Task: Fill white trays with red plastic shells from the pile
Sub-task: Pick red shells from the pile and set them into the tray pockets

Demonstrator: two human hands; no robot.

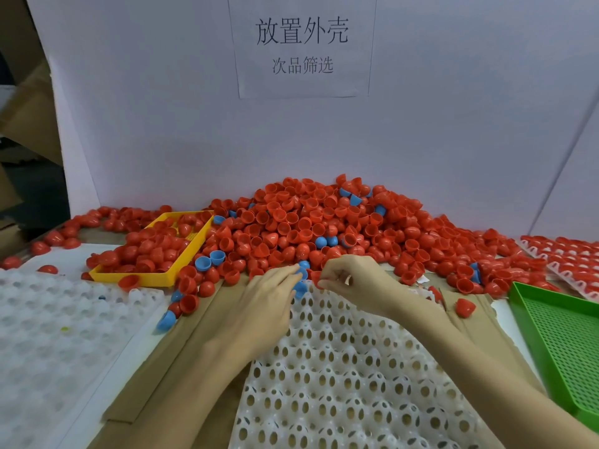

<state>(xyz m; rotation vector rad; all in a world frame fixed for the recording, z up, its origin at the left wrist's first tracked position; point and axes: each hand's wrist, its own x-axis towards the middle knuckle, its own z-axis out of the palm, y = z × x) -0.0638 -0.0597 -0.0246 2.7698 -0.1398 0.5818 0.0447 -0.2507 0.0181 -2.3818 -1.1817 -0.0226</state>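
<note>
Fingers point(327, 276) of the right hand point(351, 283) curl inward at the near edge of the pile point(311, 222), and they seem to pinch a red shell point(316, 280) — though how much of it they hold cannot be told, since the knuckles hide it. Those of the left hand point(269, 296) lie nearly straight, their tips reaching the pile's edge beside a blue shell point(299, 288); whether they touch or grip it cannot be told. Behind both hands the pile of red shells spreads wide along the white backboard point(162, 108), with a few blue ones scattered through it. Under the forearms lies a white tray point(340, 367) full of round holes, its sockets unfilled, resting on brown cardboard point(201, 325). To the left sits another white tray point(58, 335), translucent and also without red shells in its cups. At the far right edge, filled trays point(567, 257) show rows of red. A green perforated tray point(564, 338) lies near the right forearm, and a yellow tray point(152, 251) holding red shells sits at the pile's left side. On the backboard hangs a paper sign point(301, 47) with printed characters. One loose red shell point(465, 307) lies on the cardboard — just beside the green tray.
</note>
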